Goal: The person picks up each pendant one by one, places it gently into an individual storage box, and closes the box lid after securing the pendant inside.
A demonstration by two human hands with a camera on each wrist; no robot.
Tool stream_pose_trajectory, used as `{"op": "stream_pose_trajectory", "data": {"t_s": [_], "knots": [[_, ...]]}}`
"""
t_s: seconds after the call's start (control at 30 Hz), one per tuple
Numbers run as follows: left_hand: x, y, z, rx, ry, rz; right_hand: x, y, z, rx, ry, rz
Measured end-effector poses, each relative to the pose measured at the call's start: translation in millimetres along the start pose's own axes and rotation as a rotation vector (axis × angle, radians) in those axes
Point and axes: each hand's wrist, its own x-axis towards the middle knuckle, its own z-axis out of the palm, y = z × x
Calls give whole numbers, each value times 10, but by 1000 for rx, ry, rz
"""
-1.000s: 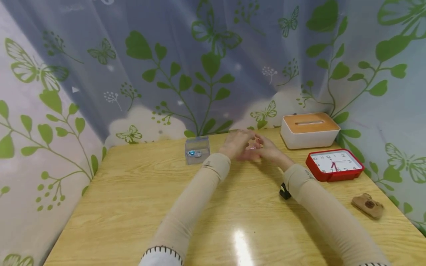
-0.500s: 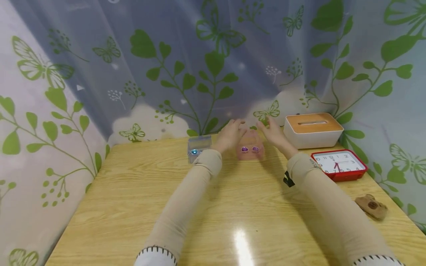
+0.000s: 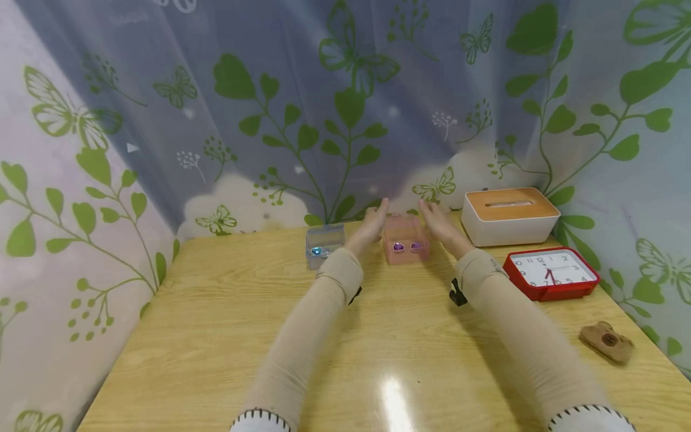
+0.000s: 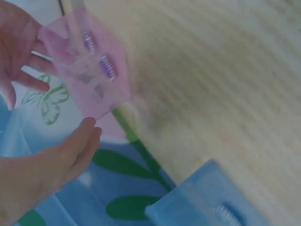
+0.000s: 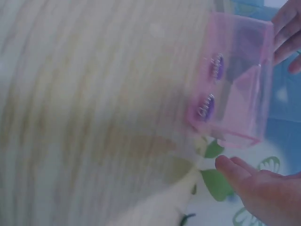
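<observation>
A clear pink plastic box (image 3: pixel 406 231) stands near the table's back edge, with two purple oval gems (image 3: pixel 399 247) showing at its front. On its left side is my left hand (image 3: pixel 370 227), fingers extended. My right hand (image 3: pixel 441 227) lies along the opposite side, also with straight fingers. In the left wrist view, the left thumb's tip is right by a corner of the pink box (image 4: pixel 77 89); whether it touches cannot be told. The right wrist view shows my right thumb just apart from the box (image 5: pixel 244 94). Neither hand grips anything.
Left of my left hand stands a clear bluish box (image 3: pixel 326 235) with a blue gem (image 3: pixel 317 251). To the right are a white tissue box (image 3: pixel 507 231) with a wooden lid, a red clock (image 3: pixel 553 275) and a brown bear-faced item (image 3: pixel 607 342). A patterned curtain (image 3: pixel 270 138) hangs behind.
My hands, together over the pink box a second ago, have moved apart to its two sides, uncovering it. Over the last half second their fingers have straightened beside it.
</observation>
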Motion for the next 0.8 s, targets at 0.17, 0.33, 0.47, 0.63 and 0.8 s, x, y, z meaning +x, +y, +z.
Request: {"op": "stream_pose_trajectory", "data": {"t_s": [0.17,0.33,0.47,0.63,0.8], "knots": [[69,-97,103,-51,29,-30,24,86,100,27,21,-1],[61,-153,94,-152,18,-42,3,64,111,68,20,-22],[29,-154,72,-216,-12,-38,-85,-71,88,145,3,-14],[-10,-155,55,-267,-16,-21,33,47,134,167,83,-44],[-41,-181,22,-266,-34,2,56,40,180,181,110,-28]]}}
